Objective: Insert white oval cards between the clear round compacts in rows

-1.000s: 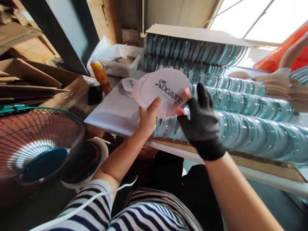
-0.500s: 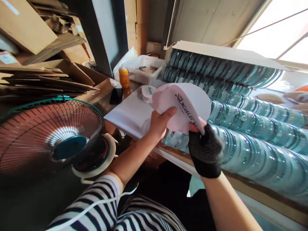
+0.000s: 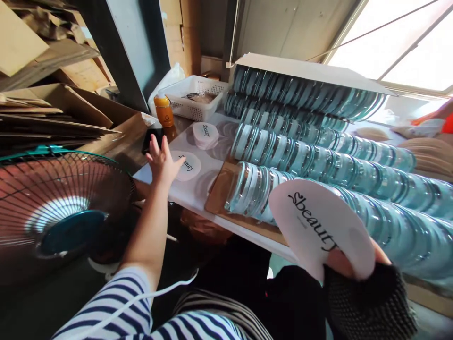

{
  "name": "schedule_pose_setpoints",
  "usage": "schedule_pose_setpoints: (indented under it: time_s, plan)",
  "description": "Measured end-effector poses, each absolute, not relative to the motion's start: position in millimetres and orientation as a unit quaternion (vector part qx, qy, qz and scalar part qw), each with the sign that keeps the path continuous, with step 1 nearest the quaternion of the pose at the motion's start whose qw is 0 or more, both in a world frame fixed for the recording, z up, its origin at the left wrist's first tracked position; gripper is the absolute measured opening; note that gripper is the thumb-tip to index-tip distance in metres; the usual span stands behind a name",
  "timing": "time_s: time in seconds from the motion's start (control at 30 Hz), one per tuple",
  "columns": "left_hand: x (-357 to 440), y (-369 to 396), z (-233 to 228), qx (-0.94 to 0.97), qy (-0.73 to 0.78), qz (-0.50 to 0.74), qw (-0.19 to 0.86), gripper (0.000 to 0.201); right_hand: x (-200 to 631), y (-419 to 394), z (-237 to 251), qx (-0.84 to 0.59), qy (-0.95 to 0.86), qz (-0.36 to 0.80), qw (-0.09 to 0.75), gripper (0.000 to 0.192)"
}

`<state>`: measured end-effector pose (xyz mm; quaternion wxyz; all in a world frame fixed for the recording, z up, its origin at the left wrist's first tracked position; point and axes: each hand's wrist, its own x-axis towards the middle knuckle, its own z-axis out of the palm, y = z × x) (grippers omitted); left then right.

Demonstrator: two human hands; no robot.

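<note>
The left hand (image 3: 161, 163) is reaching out flat over the white worktop (image 3: 155, 175), fingers spread wide and holding nothing, its fingertips lying on or just over the round printed label (image 3: 187, 165) just to its right; I cannot tell whether they are pressing it. Beyond that label, farther from the hand, a small stack of the same labels (image 3: 205, 134) is sitting. The gloved right hand (image 3: 364, 288) is pinching a larger round label (image 3: 320, 226) by its lower edge, thumb showing on its face, so the printed side is tilting up toward the camera, likely for reading or peeling.

Just above the right hand, rows of clear jars (image 3: 318, 160) are lying packed side by side, leaving little room there. To the left hand's left, a fan (image 3: 56, 217) is standing close; an orange bottle (image 3: 164, 109) and a dark phone (image 3: 151, 140) are crowding the worktop's far edge. Open surface is lying only around the single label.
</note>
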<state>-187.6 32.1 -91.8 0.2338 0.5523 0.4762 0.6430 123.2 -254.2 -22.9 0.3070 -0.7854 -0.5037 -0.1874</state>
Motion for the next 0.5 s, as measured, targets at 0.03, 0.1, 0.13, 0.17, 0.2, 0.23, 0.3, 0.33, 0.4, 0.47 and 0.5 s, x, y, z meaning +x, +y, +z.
schedule_pose_setpoints:
  time_s: [0.03,0.1,0.13,0.17,0.2,0.23,0.3,0.33,0.4,0.47,0.5]
  plan:
    - [-169.1,24.0,-85.2,0.594,0.43,0.641,0.227,0.078,116.0,-257.3,-21.4,-0.774,-0.529,-0.171,0.303,0.06]
    - [-124.9,8.7,-73.0,0.671,0.318,0.606,0.285,0.067,99.3,-256.1,-17.7,-0.743,-0.588,-0.15,0.284,0.061]
    - [-102.3,2.1,-69.4,0.706,0.264,0.565,0.337,0.063,90.6,-251.3,-17.0,-0.729,-0.615,-0.138,0.267,0.06]
    - [-81.3,-3.6,-67.9,0.732,0.224,0.515,0.387,0.057,82.1,-243.4,-17.7,-0.723,-0.633,-0.125,0.247,0.059]
    - [-62.9,-8.1,-68.7,0.74,0.198,0.483,0.425,0.049,74.2,-232.6,-19.9,-0.722,-0.644,-0.113,0.226,0.057]
    - [-47.6,-11.4,-71.3,0.733,0.189,0.473,0.451,0.04,67.2,-219.3,-23.4,-0.726,-0.649,-0.098,0.205,0.056]
    - [-27.6,-14.4,-79.1,0.686,0.203,0.509,0.478,0.03,56.7,-188.8,-32.6,-0.741,-0.65,-0.06,0.158,0.056]
    - [-22.5,-14.4,-82.8,0.656,0.216,0.536,0.485,0.03,53.5,-173.9,-37.2,-0.748,-0.649,-0.041,0.135,0.058]
    - [-19.2,-12.4,-87.0,0.614,0.238,0.558,0.506,0.033,50.7,-151.2,-43.9,-0.754,-0.647,-0.019,0.114,0.06]
    - [-20.9,-9.6,-86.5,0.594,0.249,0.55,0.532,0.036,51.4,-142.1,-46.3,-0.757,-0.64,-0.019,0.129,0.056]
    - [-22.1,-8.6,-85.1,0.587,0.251,0.546,0.543,0.037,52.6,-142.1,-46.1,-0.762,-0.631,-0.023,0.145,0.052]
